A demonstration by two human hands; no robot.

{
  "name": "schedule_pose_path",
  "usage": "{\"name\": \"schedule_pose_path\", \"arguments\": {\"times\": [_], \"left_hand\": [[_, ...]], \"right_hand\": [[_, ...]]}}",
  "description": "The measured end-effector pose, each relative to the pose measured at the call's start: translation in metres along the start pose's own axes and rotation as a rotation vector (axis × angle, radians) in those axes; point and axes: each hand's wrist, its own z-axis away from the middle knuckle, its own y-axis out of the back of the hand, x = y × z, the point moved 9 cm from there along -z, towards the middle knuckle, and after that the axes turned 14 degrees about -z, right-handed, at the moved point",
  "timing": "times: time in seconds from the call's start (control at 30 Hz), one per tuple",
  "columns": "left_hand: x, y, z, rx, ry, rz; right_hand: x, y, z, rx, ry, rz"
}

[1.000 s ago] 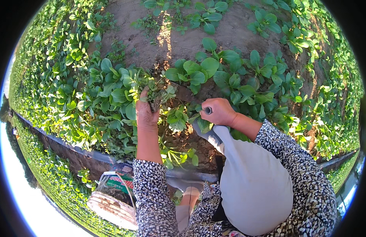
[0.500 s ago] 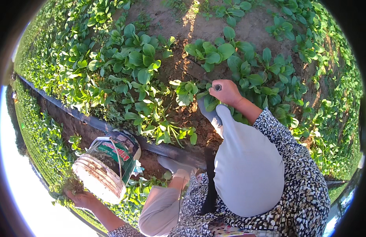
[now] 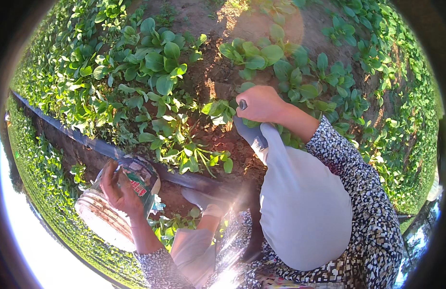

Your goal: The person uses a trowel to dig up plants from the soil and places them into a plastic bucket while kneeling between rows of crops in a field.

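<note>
Handle [image 3: 242, 104] clenched in R hand [image 3: 262, 103], leaves [image 3: 217, 110] just L of it; bucket [image 3: 103, 219] overlapped by L hand [image 3: 121, 191], grip can't be told.

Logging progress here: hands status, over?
Right hand closed on handle. Left hand in front of bucket, grasp unclear. Leaves close beside right hand.

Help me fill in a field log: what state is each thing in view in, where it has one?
Right hand: closed around a tool handle
Bucket: white part dirt-streaked; upright or tilted, unclear
Left hand: in front of the bucket, fingers parted, apparently empty
Leafy plants: green, growing
Soil: bare in patches, partly sunlit
Dark strip: lying beside the plants
Pale trouser leg: bent at the knee
</note>
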Motion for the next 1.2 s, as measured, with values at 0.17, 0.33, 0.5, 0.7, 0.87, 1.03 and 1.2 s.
{"name": "schedule_pose_path", "arguments": {"times": [0.17,0.33,0.5,0.7,0.87,1.03,1.2], "left_hand": [[-0.055,-0.238,0.066,-0.509,0.629,0.308],[-0.087,-0.314,0.093,-0.373,0.918,0.161],[-0.018,-0.312,0.057,-0.396,0.326,-0.354],[-0.036,-0.329,0.064,-0.573,0.285,-0.185],[-0.033,-0.334,0.069,-0.566,0.219,-0.170],[-0.066,-0.332,0.080,-0.547,0.613,0.123],[-0.095,-0.318,0.101,-0.176,1.119,0.846]], "right_hand": [[-0.026,-0.004,0.010,-0.184,0.066,0.272],[-0.022,-0.010,0.010,-0.281,0.175,0.417],[-0.027,-0.010,-0.003,-0.429,0.205,0.550],[-0.055,-0.019,-0.024,-0.553,0.257,0.595],[-0.034,-0.019,-0.036,-0.563,0.198,0.512],[-0.002,-0.018,-0.030,-0.413,0.089,0.230],[0.051,-0.022,-0.024,-0.325,-0.444,-0.663]]}}
